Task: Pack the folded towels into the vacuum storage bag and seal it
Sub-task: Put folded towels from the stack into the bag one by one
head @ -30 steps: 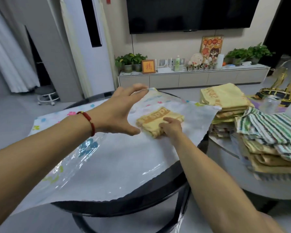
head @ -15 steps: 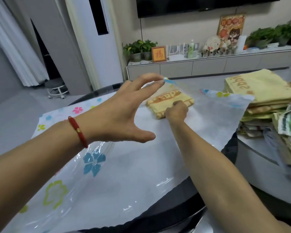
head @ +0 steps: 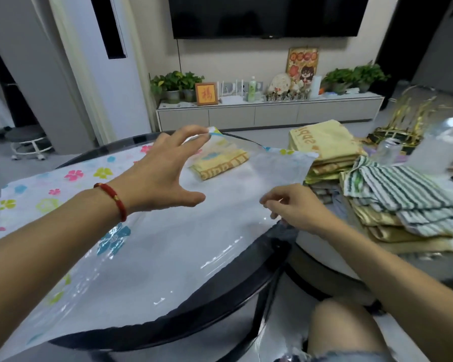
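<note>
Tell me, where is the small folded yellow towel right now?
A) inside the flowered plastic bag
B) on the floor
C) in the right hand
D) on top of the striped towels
A: the yellow towel lies under the clear top layer of the bag, whose mouth edge the left hand lifts; the right hand is off it.

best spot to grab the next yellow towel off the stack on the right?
Probably take the top yellow towel by its near-left edge, coming from the left with the right hand. It lies flat and folded on the stack, that edge looks exposed beside the vacuum bag, and the striped towels crowd its right.
</note>
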